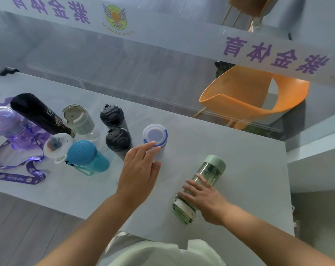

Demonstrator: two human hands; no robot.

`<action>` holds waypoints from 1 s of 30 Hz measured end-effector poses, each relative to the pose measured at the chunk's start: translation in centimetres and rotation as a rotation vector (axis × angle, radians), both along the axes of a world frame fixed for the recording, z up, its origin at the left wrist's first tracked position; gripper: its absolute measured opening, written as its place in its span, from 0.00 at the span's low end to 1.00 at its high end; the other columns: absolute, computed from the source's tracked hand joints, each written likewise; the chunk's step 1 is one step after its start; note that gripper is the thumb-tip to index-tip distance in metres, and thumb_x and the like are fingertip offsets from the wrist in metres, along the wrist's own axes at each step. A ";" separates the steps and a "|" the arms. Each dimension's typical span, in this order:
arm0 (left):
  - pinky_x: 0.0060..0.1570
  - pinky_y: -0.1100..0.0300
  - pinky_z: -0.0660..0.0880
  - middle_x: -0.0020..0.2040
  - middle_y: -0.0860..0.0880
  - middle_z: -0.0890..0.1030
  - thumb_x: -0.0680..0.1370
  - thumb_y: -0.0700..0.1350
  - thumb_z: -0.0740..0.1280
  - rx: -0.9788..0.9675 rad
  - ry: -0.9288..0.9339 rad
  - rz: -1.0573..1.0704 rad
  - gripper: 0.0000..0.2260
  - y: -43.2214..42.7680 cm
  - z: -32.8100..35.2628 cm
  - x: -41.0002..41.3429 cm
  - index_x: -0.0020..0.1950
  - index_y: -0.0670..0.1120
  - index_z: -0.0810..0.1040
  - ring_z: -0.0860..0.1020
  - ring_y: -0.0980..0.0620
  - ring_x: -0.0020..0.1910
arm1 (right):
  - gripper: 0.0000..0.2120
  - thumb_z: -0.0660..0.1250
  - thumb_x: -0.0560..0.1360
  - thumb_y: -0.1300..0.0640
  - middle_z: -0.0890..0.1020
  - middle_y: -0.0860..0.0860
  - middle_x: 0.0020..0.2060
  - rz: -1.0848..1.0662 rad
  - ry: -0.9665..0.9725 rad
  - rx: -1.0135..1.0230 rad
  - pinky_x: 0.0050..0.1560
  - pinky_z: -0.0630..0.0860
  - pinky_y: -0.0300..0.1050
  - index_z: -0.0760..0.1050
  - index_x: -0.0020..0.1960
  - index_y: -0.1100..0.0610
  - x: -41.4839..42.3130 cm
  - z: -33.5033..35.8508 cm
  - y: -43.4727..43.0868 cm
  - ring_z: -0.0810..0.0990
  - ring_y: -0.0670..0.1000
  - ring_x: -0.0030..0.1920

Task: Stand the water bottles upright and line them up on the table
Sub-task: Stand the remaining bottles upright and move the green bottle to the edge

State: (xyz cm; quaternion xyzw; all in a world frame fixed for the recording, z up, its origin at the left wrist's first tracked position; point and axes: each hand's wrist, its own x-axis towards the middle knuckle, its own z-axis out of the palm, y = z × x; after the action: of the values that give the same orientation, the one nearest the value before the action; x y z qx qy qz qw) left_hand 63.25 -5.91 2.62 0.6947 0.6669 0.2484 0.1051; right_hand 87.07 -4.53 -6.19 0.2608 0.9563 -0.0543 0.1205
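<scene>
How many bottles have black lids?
2. One black-lidded bottle stands at the back; the second stands just in front of it, left of the white bottle under the left hand. More may be hidden.

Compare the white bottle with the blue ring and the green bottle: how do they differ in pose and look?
The white bottle with the blue ring stands upright; the green bottle lies on its side on the table. The white bottle has a frosted, pale body, while the green bottle has a clear body with a pale green cap. The left hand touches the white bottle; the right hand rests on the green bottle. Both sit right of the other bottles.
</scene>
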 end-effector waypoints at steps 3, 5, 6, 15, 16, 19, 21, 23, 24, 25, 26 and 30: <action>0.63 0.59 0.59 0.62 0.45 0.76 0.77 0.49 0.55 0.003 0.011 -0.016 0.17 0.0 0.2 0.9 0.61 0.44 0.74 0.67 0.49 0.60 | 0.31 0.75 0.58 0.55 0.81 0.48 0.53 0.002 -0.001 0.075 0.66 0.62 0.64 0.71 0.59 0.47 0.0 -0.7 0.0 0.78 0.53 0.58; 0.63 0.60 0.60 0.62 0.46 0.76 0.77 0.50 0.55 0.005 0.013 -0.020 0.17 0.0 0.5 1.3 0.61 0.45 0.74 0.67 0.50 0.60 | 0.25 0.69 0.63 0.58 0.80 0.48 0.52 -0.021 0.072 0.109 0.65 0.61 0.65 0.72 0.59 0.48 0.3 -0.8 0.0 0.79 0.54 0.57; 0.63 0.60 0.61 0.62 0.46 0.76 0.77 0.50 0.55 0.009 0.012 -0.021 0.17 0.0 0.5 1.5 0.61 0.45 0.74 0.67 0.50 0.60 | 0.24 0.66 0.63 0.59 0.80 0.49 0.52 -0.047 0.116 0.116 0.65 0.62 0.67 0.72 0.59 0.48 0.5 -0.6 0.0 0.78 0.54 0.56; 0.63 0.58 0.63 0.62 0.46 0.77 0.77 0.50 0.54 0.024 -0.015 -0.079 0.18 0.6 1.3 4.0 0.62 0.46 0.73 0.66 0.53 0.61 | 0.32 0.75 0.64 0.48 0.78 0.53 0.57 -0.642 0.827 -0.024 0.63 0.71 0.51 0.69 0.63 0.56 2.5 4.1 1.6 0.74 0.51 0.59; 0.63 0.58 0.63 0.62 0.46 0.77 0.77 0.50 0.55 0.021 -0.016 -0.093 0.17 0.7 1.3 4.2 0.62 0.46 0.73 0.66 0.53 0.61 | 0.33 0.77 0.62 0.49 0.78 0.54 0.56 -0.700 0.859 0.000 0.61 0.72 0.46 0.69 0.63 0.57 2.6 4.5 1.8 0.75 0.51 0.57; 0.63 0.59 0.61 0.61 0.47 0.77 0.77 0.50 0.55 0.025 -0.024 -0.128 0.16 1.0 1.3 4.6 0.61 0.46 0.73 0.67 0.52 0.60 | 0.38 0.81 0.56 0.59 0.79 0.56 0.53 -0.901 0.887 0.059 0.56 0.70 0.35 0.68 0.61 0.59 2.8 5.7 2.2 0.76 0.52 0.53; 0.61 0.59 0.61 0.61 0.47 0.77 0.77 0.50 0.55 0.023 -0.037 -0.149 0.16 1.2 1.4 4.8 0.60 0.46 0.73 0.68 0.52 0.60 | 0.38 0.81 0.56 0.63 0.79 0.54 0.55 -1.092 0.946 -0.042 0.55 0.70 0.37 0.68 0.62 0.58 3.0 6.7 2.3 0.77 0.54 0.54; 0.62 0.58 0.64 0.61 0.48 0.77 0.77 0.50 0.55 0.010 -0.041 -0.175 0.16 1.3 1.4 5.0 0.61 0.47 0.73 0.68 0.52 0.60 | 0.37 0.80 0.57 0.62 0.78 0.51 0.56 -1.220 0.997 -0.156 0.58 0.71 0.44 0.68 0.63 0.55 3.4 7.2 2.5 0.76 0.52 0.56; 0.61 0.58 0.64 0.61 0.49 0.76 0.77 0.50 0.55 0.002 -0.038 -0.192 0.16 1.4 1.5 4.9 0.61 0.48 0.72 0.68 0.52 0.60 | 0.37 0.80 0.58 0.62 0.78 0.50 0.55 -1.260 1.025 -0.193 0.58 0.72 0.46 0.67 0.63 0.54 3.7 7.2 2.6 0.76 0.52 0.56; 0.61 0.58 0.64 0.61 0.49 0.76 0.77 0.51 0.55 -0.004 -0.037 -0.211 0.16 1.5 1.6 4.9 0.60 0.48 0.72 0.68 0.53 0.60 | 0.36 0.80 0.59 0.61 0.77 0.48 0.55 -1.297 1.045 -0.213 0.59 0.72 0.48 0.67 0.62 0.53 3.9 7.2 2.6 0.75 0.52 0.56; 0.61 0.59 0.63 0.61 0.49 0.76 0.77 0.51 0.55 -0.009 -0.039 -0.228 0.16 1.7 1.7 4.8 0.60 0.48 0.73 0.68 0.53 0.60 | 0.36 0.79 0.59 0.61 0.77 0.48 0.54 -1.322 1.062 -0.226 0.59 0.72 0.49 0.67 0.62 0.52 4.0 7.2 2.7 0.75 0.51 0.56; 0.62 0.58 0.62 0.61 0.50 0.77 0.76 0.52 0.53 -0.050 -0.019 -0.271 0.17 2.5 2.1 4.5 0.60 0.49 0.74 0.69 0.53 0.60 | 0.33 0.79 0.60 0.61 0.78 0.48 0.53 -1.417 1.098 -0.259 0.57 0.74 0.53 0.68 0.60 0.49 4.2 7.2 2.3 0.77 0.51 0.54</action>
State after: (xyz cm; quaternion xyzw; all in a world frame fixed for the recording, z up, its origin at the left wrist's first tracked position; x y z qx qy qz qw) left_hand 67.79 -3.42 4.71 0.7730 0.5721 0.2219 0.1613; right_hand 91.25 -2.21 1.03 0.7102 0.4809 -0.3397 -0.3859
